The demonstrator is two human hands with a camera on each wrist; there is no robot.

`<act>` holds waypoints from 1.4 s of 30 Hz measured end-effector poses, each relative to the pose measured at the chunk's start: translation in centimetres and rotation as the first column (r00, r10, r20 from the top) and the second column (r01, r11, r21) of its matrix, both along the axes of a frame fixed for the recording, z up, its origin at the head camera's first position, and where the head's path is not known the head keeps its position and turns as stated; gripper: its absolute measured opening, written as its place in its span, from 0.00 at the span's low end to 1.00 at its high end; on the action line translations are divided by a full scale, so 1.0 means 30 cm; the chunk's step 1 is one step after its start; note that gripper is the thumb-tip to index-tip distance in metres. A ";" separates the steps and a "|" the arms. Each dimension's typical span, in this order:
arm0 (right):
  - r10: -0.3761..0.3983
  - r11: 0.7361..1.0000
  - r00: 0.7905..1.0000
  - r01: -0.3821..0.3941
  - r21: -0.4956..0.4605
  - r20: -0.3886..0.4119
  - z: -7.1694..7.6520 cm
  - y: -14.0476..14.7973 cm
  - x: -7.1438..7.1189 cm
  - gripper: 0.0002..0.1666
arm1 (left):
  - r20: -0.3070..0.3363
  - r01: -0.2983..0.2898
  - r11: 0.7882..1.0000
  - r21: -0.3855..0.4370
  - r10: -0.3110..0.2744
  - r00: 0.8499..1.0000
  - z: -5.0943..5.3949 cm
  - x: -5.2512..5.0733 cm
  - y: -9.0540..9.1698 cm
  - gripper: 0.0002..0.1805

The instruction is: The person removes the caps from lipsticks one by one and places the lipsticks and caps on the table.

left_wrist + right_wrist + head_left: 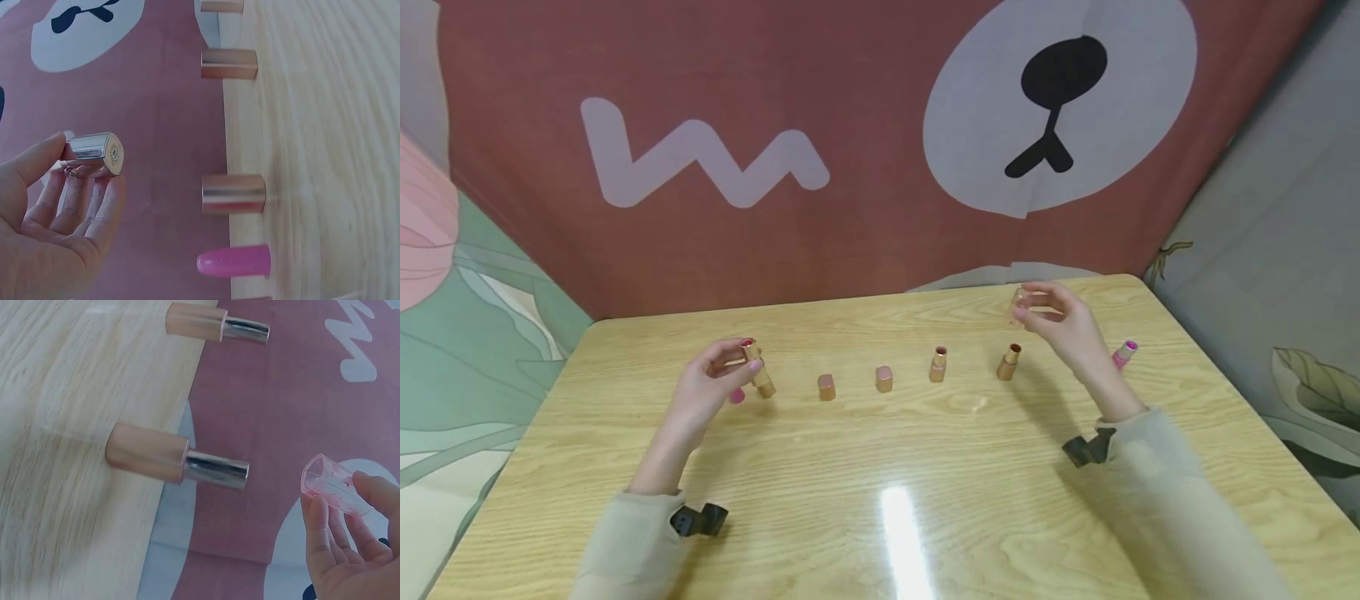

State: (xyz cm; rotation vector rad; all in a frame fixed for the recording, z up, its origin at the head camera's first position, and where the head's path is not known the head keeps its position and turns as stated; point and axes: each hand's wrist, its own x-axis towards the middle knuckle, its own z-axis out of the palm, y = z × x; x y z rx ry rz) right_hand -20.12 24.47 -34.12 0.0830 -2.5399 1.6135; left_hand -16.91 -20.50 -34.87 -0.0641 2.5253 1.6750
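My left hand [703,387] pinches a gold lipstick tube [751,348] with red showing at its top. Its round, marked end faces the left wrist camera. On the table by that hand stand a gold cap [765,385] and a pink cap [234,260], the latter partly hidden in the head view. At the right, my right hand [1063,325] holds a clear pinkish cap [334,484] between thumb and fingers, above the table. Nearest to it are an uncapped gold lipstick [1009,362] and a pink lipstick [1125,354], partly covered by the right forearm.
Two gold caps [827,387] stand mid-table, and another uncapped gold lipstick [937,365] is right of them. All stand in a row on the wooden table [820,483]. A reddish-brown cloth [865,242] hangs along the table's back edge.
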 end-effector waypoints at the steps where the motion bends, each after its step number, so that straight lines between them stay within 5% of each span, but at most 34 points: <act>1: -0.002 1.000 1.000 0.002 0.003 -0.003 -0.001 0.005 0.000 0.26 | 0.000 -0.007 1.000 0.000 0.007 1.000 0.002 0.001 -0.006 0.32; 6: -0.016 1.000 1.000 0.016 0.009 -0.023 -0.009 0.028 0.000 0.24 | 0.003 -0.032 0.999 0.023 0.032 0.999 0.016 0.007 -0.032 0.30; 16: -0.061 0.997 0.998 0.062 0.039 -0.020 -0.022 0.048 -0.004 0.22 | -0.129 -0.056 0.990 0.131 0.073 0.989 0.034 0.011 -0.106 0.18; 22: -0.071 0.996 0.997 0.072 0.042 -0.028 -0.028 0.051 -0.008 0.27 | -0.177 -0.092 0.934 0.344 0.161 0.971 0.029 0.021 -0.176 0.14; 27: -0.098 0.995 0.995 0.099 0.008 -0.028 -0.041 0.057 -0.005 0.28 | -0.192 -0.141 0.888 0.438 0.245 0.950 0.024 0.037 -0.240 0.14; 34: -0.120 0.992 0.992 0.120 -0.025 -0.023 -0.050 0.066 -0.006 0.27 | -0.144 -0.207 0.882 0.424 0.291 0.946 0.008 0.045 -0.304 0.15; 42: -0.117 0.993 0.993 0.117 -0.018 -0.010 -0.047 0.068 -0.004 0.21 | -0.099 -0.217 0.904 0.367 0.271 0.958 -0.043 0.041 -0.355 0.15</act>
